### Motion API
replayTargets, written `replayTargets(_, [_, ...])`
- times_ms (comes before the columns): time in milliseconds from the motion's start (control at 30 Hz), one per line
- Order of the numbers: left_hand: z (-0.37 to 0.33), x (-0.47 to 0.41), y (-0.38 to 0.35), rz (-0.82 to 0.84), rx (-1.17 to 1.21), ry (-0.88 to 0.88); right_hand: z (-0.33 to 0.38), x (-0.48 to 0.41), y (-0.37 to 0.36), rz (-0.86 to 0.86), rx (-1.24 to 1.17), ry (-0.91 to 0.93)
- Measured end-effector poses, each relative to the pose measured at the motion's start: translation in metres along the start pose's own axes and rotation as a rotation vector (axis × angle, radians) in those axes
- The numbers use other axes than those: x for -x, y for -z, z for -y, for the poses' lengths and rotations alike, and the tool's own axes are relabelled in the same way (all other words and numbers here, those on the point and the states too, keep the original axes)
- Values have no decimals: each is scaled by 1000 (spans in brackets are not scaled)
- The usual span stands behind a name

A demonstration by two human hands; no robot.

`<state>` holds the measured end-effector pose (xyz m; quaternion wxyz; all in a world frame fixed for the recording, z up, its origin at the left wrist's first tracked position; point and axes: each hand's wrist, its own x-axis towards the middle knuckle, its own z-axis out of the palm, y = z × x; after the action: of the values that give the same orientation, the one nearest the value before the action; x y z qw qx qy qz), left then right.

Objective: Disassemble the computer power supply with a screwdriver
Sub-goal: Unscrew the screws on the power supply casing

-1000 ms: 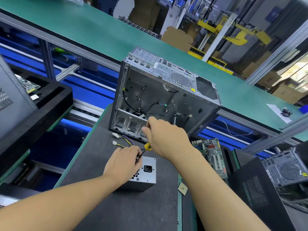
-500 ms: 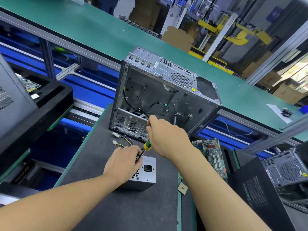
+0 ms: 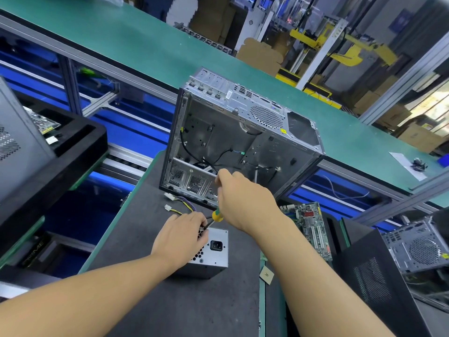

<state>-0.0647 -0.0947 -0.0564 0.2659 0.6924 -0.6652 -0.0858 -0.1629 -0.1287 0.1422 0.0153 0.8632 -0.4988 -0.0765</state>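
On the dark desk (image 3: 150,300), the power supply (image 3: 215,254) is gripped at its top edge by the curled fingers of the left hand (image 3: 179,237). The screwdriver (image 3: 215,214) is clasped in the right hand (image 3: 245,200), with its tip set at that same edge. Just behind them, an open computer case (image 3: 243,142) is stood.

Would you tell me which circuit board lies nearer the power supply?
The motherboard right of the mat; the other board sits far left on the black tray.

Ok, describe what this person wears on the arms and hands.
Nothing worn shows. The left hand and right hand are ungloved, without visible rings or wristbands. The left forearm and right forearm are bare to the frame's edge; no sleeve in view.
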Motion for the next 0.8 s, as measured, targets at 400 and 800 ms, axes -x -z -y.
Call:
replayTargets(400, [1,0,3,24,30,-12,-6,2,-3,17,-104,-6])
replayTargets(800, [0,-5,25,2,617,236,-50,35,5,-320,-154,-197])
